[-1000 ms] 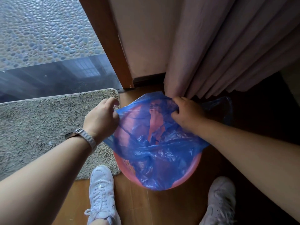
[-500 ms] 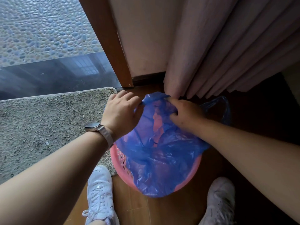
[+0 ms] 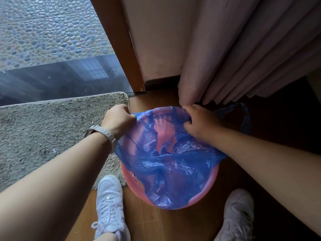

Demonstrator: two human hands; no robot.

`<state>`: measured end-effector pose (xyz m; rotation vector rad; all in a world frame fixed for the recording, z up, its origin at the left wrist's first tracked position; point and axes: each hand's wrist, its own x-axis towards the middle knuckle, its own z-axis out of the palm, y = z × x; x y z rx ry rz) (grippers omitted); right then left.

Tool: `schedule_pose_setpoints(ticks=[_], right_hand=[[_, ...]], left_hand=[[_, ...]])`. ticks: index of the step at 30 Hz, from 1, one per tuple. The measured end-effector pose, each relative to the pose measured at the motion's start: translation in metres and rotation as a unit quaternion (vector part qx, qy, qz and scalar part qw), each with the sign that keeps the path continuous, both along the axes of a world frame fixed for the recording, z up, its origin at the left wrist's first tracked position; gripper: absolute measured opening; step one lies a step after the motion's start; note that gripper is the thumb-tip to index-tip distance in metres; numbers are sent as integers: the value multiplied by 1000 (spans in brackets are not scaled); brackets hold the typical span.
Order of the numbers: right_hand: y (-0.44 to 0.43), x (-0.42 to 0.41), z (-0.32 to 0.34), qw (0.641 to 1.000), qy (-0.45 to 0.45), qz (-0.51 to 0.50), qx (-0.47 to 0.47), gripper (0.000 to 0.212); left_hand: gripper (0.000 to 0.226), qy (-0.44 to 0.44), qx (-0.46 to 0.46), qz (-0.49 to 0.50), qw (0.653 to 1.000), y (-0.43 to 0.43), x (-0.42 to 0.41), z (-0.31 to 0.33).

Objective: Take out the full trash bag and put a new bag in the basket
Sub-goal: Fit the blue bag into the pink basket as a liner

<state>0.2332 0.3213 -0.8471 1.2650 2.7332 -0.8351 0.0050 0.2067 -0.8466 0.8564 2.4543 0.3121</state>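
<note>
Left hand (image 3: pixel 118 120) drew away from right hand (image 3: pixel 201 123) (both pinching the blue bag (image 3: pixel 173 162)), widening its mouth.

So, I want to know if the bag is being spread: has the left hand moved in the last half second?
Yes. The left hand, gripping the blue bag, has moved left toward the rug, away from the right hand.

Both hands (image 3: pixel 119 120) (image 3: pixel 202 123) w/ grip on blue bag (image 3: pixel 172 164) over pink basket (image 3: pixel 211 185)
</note>
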Motion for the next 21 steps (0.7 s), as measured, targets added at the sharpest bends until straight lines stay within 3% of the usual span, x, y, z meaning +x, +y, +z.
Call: schedule_pose_setpoints(ticks=[2,4,7,12,16,21], right_hand=[[-1,0,0,1000,-4,0,6,27],[-2,0,0,1000,-6,-1,5,24],[-1,0,1,1000,4,-14,-3,14],[-1,1,5,997,57,-40,-34,34],[-1,6,3,997,49,-48,-36,39],[6,14,4,997,51,-53,-38,16]], left_hand=[[4,-18,-2,-5,1000,-4,-2,0],[17,-6,82,-63,995,-12,-1,4],[30,47,201,-197,958,-23,6,13],[35,54,167,-275,945,-17,27,12],[20,90,149,-234,956,-17,31,0],[27,66,140,-144,977,-15,26,-6]])
